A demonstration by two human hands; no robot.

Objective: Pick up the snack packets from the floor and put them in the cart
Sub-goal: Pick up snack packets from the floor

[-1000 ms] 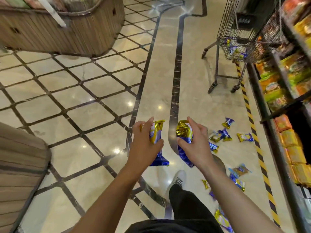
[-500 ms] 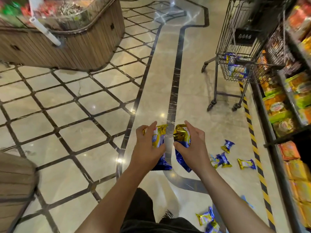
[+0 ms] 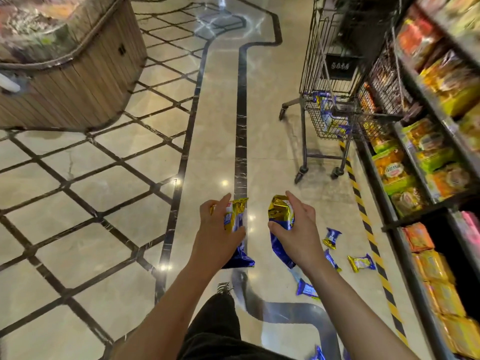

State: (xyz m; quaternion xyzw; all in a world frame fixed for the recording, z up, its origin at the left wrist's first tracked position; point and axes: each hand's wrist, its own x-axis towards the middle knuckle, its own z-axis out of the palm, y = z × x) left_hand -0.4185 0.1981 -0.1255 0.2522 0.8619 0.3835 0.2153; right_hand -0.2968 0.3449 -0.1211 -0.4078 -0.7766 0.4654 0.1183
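A black trouser leg [image 3: 215,331] fills the bottom of the view over the polished beige marble floor [image 3: 213,141], which is crossed by dark inlaid strips. A blue packet [image 3: 317,355] peeks in at the very bottom edge. Beside the right forearm a blue foil snack packet [image 3: 306,289] lies flat on the floor, and a little farther right lie three more blue-and-gold ones: a slim packet [image 3: 332,260] partly hidden by the wrist, a flat packet [image 3: 361,262] near the yellow-and-black hazard stripe [image 3: 372,237], and a crumpled packet [image 3: 331,237] beyond them.

The left hand [image 3: 218,235] is clenched around a glossy gold-and-blue packet [image 3: 237,235], thumb over its front, its crimped blue end hanging below the palm. The right hand [image 3: 298,235] grips a second shiny packet [image 3: 281,216] the same way, fingers curled over its gold top. The two hands are held apart, above the floor.

Farther ahead on the right stands a wire shopping cart [image 3: 327,81] on castors, with nothing between it and the hands; blue packets in the cart [image 3: 328,118] already lie in its lower basket. It sits close against metal shelves [image 3: 426,157] stacked with orange, yellow and green wrapped goods. Far left is a curved display stand [image 3: 85,81] clad in wooden slats.
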